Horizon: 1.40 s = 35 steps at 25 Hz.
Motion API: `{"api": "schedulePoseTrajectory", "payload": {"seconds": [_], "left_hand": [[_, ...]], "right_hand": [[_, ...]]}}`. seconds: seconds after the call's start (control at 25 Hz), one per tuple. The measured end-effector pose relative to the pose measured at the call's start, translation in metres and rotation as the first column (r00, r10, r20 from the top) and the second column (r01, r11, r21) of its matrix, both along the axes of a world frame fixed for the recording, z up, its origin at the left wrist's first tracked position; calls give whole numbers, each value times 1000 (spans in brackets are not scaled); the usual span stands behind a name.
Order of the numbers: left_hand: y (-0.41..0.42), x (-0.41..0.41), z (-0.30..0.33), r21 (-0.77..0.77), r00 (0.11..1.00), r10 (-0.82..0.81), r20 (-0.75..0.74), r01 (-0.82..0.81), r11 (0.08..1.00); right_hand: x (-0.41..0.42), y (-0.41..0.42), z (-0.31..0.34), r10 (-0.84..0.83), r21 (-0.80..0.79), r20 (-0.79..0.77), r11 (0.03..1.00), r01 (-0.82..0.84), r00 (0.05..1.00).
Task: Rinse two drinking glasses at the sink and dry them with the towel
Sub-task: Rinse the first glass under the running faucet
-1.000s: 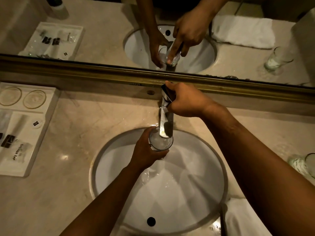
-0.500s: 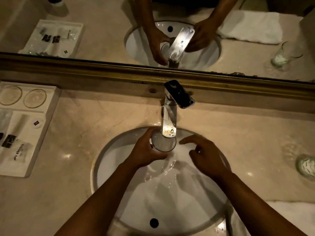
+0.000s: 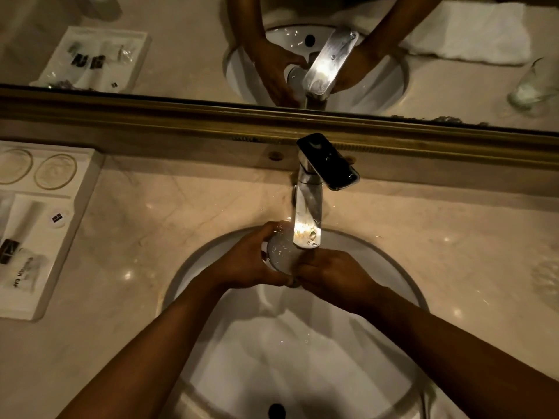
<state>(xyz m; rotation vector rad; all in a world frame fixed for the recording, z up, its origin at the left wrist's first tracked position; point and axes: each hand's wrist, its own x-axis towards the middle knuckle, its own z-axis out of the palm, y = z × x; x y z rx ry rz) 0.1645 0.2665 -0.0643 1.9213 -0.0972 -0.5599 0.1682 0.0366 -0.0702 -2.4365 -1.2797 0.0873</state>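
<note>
We see the glass (image 3: 279,252) held over the sink (image 3: 402,285), directly under the faucet (image 3: 307,219) spout. The left hand (image 3: 245,261) wraps it from nine o'clock, its grip curled round the wall; the right hand (image 3: 332,272) clasps it from three o'clock. A tray (image 3: 81,213) sits at nine o'clock on the tabletop (image 3: 169,213).

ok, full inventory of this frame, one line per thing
glass: 1, clear, under the spout, held by both hands
tap: 1, chrome, behind the basin, lever turned right
basin: 1, white, set in the counter
counter: 1, beige marble
tray: 1, white, on the counter far left, holds sachets
mirror: 1, gold frame, reflects a second glass and a white towel
left hand: grips the glass
right hand: on the glass, right side
</note>
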Motion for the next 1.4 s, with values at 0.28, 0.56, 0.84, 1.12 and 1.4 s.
{"api": "schedulePoseTrajectory", "payload": {"seconds": [0.28,0.56,0.84,1.12,1.4], "left_hand": [[-11,6,-13,-4,991,-134,-31,134,991],[-17,-14,-38,-493,936,141,-321,-292,820],[-70,-22,-66,-465,531,194,-825,-832,304],[-50,5,-64,-254,506,148,-850,-639,726],[-46,1,-55,-321,570,262,-779,-721,614]], "right_hand": [[-4,5,-27,-50,-109,-93,993,40,994],[-23,23,-20,-299,92,-36,949,302,953],[-41,69,-21,-639,41,-171,756,654,750],[-21,13,-40,-182,69,-112,979,190,977],[-26,47,-28,-469,154,-260,843,516,844]]}}
